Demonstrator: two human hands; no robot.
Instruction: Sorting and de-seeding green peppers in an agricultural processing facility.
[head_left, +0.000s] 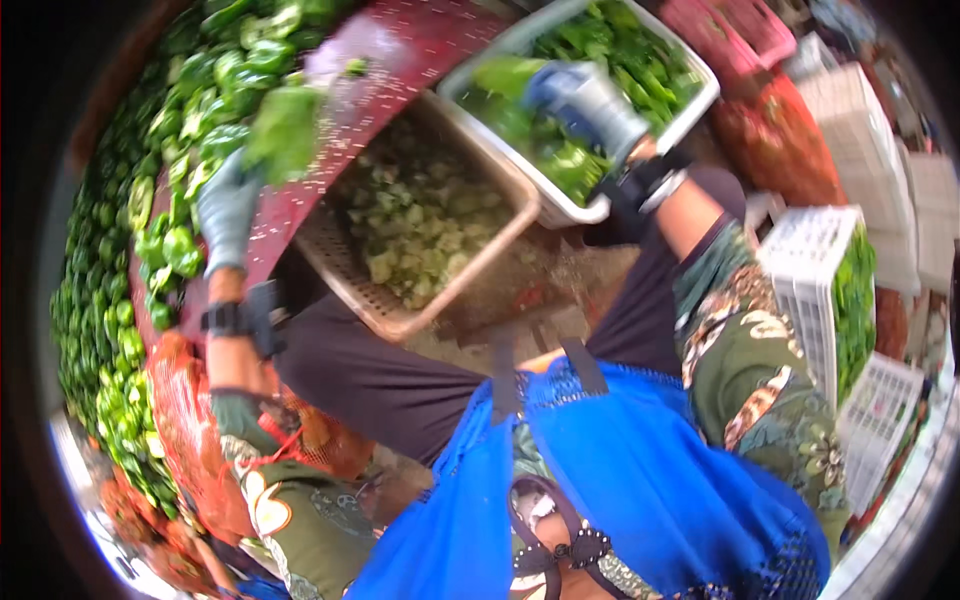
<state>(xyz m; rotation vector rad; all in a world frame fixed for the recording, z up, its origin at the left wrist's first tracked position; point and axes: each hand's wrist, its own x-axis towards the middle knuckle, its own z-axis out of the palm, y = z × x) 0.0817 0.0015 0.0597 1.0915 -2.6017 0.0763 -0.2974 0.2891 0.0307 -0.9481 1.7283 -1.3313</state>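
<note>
My left hand (229, 206), in a grey glove, grips a green bell pepper piece (285, 135) at the edge of a red tabletop (390, 90) strewn with pale seeds. Motion blurs the piece. Over a white plastic crate (469, 79) is my right hand (581, 101), in a blue and grey glove. A blurred green pepper piece (506, 75) shows at its fingertips. Green pepper pieces (652, 67) fill much of that crate. Between my knees stands a tan plastic basket (517, 184) holding pale pepper cores (420, 262).
Green peppers (97, 300) are heaped along the left, some cut open. Red mesh sacks lie by my left arm (180, 420) and at the upper right. A white crate (802, 240) of green produce stands beyond my right arm, near a pink basket (750, 34). Another person's arm (214, 566) shows lower left.
</note>
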